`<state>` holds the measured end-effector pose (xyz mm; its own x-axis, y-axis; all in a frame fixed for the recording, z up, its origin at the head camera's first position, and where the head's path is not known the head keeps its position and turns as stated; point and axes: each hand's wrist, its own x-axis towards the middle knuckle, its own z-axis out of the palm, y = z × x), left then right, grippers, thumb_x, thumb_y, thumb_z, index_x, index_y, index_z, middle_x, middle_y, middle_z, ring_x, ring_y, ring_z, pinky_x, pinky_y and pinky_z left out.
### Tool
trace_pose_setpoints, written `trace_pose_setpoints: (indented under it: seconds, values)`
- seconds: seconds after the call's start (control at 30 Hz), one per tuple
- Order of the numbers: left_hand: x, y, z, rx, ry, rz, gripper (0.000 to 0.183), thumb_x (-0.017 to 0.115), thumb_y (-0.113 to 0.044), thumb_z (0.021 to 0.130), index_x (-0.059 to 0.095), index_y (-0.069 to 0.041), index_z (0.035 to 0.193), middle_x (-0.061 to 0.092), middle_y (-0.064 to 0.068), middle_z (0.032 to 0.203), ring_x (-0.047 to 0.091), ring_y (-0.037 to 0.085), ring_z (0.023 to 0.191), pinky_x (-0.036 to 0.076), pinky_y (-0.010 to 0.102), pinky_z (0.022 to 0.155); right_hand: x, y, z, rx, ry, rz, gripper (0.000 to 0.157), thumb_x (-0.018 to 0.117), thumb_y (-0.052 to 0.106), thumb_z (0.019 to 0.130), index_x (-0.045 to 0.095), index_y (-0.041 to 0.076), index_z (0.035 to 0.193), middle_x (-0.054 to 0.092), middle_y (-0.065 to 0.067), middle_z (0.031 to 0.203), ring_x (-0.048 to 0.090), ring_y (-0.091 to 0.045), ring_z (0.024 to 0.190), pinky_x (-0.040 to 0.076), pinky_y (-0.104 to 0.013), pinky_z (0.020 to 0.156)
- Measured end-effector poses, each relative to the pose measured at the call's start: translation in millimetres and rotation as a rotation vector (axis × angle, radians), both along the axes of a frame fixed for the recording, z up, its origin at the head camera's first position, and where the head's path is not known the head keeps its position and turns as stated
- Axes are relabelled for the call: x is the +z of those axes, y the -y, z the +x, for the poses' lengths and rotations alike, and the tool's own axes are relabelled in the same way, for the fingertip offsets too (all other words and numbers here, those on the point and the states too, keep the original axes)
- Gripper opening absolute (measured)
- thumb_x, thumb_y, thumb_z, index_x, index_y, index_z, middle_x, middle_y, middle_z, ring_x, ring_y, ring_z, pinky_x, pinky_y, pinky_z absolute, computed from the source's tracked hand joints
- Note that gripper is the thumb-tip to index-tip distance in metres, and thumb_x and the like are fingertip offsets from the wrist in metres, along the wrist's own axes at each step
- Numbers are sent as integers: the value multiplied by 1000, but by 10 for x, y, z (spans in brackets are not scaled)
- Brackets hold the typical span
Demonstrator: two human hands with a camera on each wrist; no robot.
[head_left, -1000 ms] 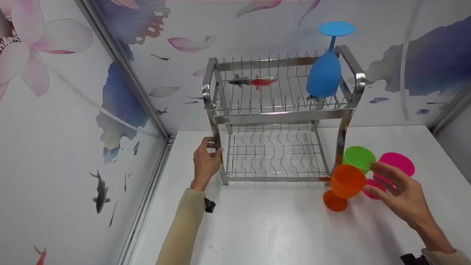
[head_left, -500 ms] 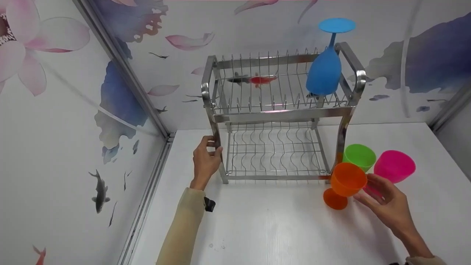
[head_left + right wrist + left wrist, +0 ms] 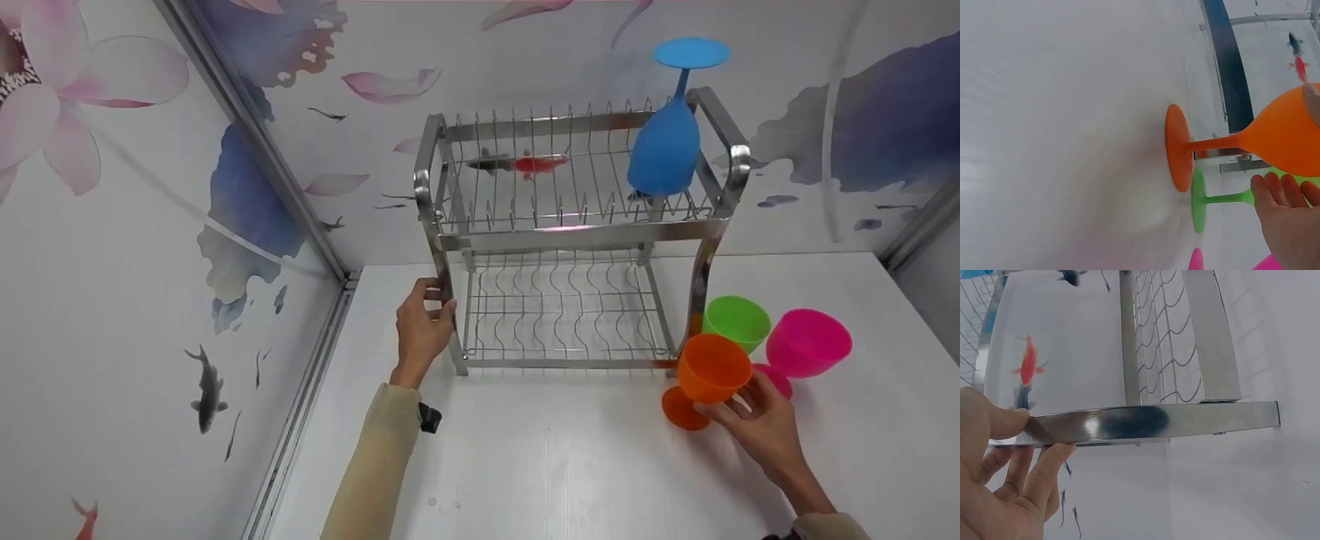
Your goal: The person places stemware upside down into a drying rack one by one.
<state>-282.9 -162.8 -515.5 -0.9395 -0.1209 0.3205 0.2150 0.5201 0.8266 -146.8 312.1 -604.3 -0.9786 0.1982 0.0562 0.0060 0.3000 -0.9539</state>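
Observation:
My left hand [image 3: 425, 327] pinches the left front post of a two-tier metal dish rack [image 3: 570, 238]; in the left wrist view the thumb [image 3: 1008, 421] is on one side of the metal strip and the fingers on the other. An orange goblet [image 3: 712, 369] stands upright by the rack's right front foot. Around its bowl, on the right and front, my right hand [image 3: 765, 431] is spread, the thumb at the near side. In the right wrist view the fingertips [image 3: 1280, 185] lie close by the orange bowl; firm contact cannot be made out.
A green goblet [image 3: 736, 322] stands behind the orange one, and a pink goblet [image 3: 808, 343] to the right. On the rack's upper tier a blue goblet [image 3: 666, 150] is upside down. Patterned walls [image 3: 135, 247] close off the left and back of the white tabletop [image 3: 525, 465].
My right hand has moved left and down from in front of the pink goblet to the orange goblet's bowl. The left hand keeps its hold on the rack, and the goblets stay in place.

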Motion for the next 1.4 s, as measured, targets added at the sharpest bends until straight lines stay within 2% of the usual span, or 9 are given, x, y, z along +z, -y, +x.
trace_pose_setpoints:
  seconds: [0.13, 0.33, 0.6, 0.77, 0.9, 1.07, 1.23, 1.3, 1.4]
  values:
    - [-6, -7, 2, 2, -4, -14, 37, 75, -6, 99, 65, -8, 135, 74, 15, 115, 80, 30, 88, 68, 42, 75, -79, 42, -17, 22, 1, -45, 79, 87, 16, 92, 44, 14, 159, 57, 19, 138, 55, 0, 123, 55, -9, 92]
    - [-5, -15, 4, 2, 2, -11, 37, 74, -6, 99, 64, -8, 135, 74, 15, 115, 80, 30, 89, 68, 41, 76, -120, 79, -30, 21, -11, -29, 78, 86, 15, 93, 44, 14, 159, 56, 19, 138, 56, 3, 120, 55, -8, 92]
    - [-15, -8, 1, 7, -8, -4, 36, 75, -6, 99, 65, -8, 134, 74, 15, 115, 80, 29, 90, 68, 40, 78, -64, 102, -34, 16, 46, -44, 83, 86, 23, 93, 41, 16, 162, 53, 21, 139, 54, 5, 121, 55, -8, 92]
    - [-19, 0, -3, 2, -27, -1, 36, 75, -6, 99, 65, -6, 134, 74, 15, 117, 79, 28, 91, 68, 39, 78, 13, 113, -29, 15, 43, -24, 82, 87, 25, 92, 42, 14, 161, 54, 20, 139, 54, 5, 122, 54, -8, 92]
    - [-5, 9, 5, -5, -37, 12, 37, 75, -4, 98, 65, -4, 134, 73, 16, 117, 79, 29, 92, 68, 35, 75, 115, 146, -9, 20, -8, -3, 81, 88, 22, 91, 45, 12, 159, 56, 20, 138, 55, 4, 122, 53, -8, 93]
    - [19, 5, 41, -17, -23, 45, 40, 74, -3, 98, 65, -1, 137, 72, 18, 123, 79, 32, 100, 67, 31, 79, 262, 190, 10, 54, -121, -1, 77, 86, 7, 91, 46, 6, 157, 58, 18, 136, 57, 3, 123, 54, -8, 93]
    - [62, -9, 147, -10, -45, 39, 45, 73, -4, 98, 63, -1, 141, 68, 19, 135, 74, 37, 115, 66, 42, 94, 430, 218, -5, 92, -222, 29, 78, 85, -4, 87, 48, 4, 156, 60, 18, 137, 60, 2, 124, 54, -10, 96]
    - [78, -8, 196, -3, -63, 23, 46, 74, -4, 98, 62, -2, 142, 67, 19, 139, 72, 39, 119, 65, 47, 96, 504, 232, -12, 110, -248, 44, 79, 85, -8, 85, 49, 3, 155, 62, 18, 137, 62, 2, 123, 54, -11, 96]
    - [101, -1, 265, -3, -87, 3, 48, 75, -5, 97, 62, -2, 143, 65, 19, 141, 70, 40, 122, 65, 48, 95, 613, 263, -14, 132, -267, 65, 80, 87, -10, 82, 52, 3, 153, 64, 16, 135, 64, 2, 119, 55, -11, 96]
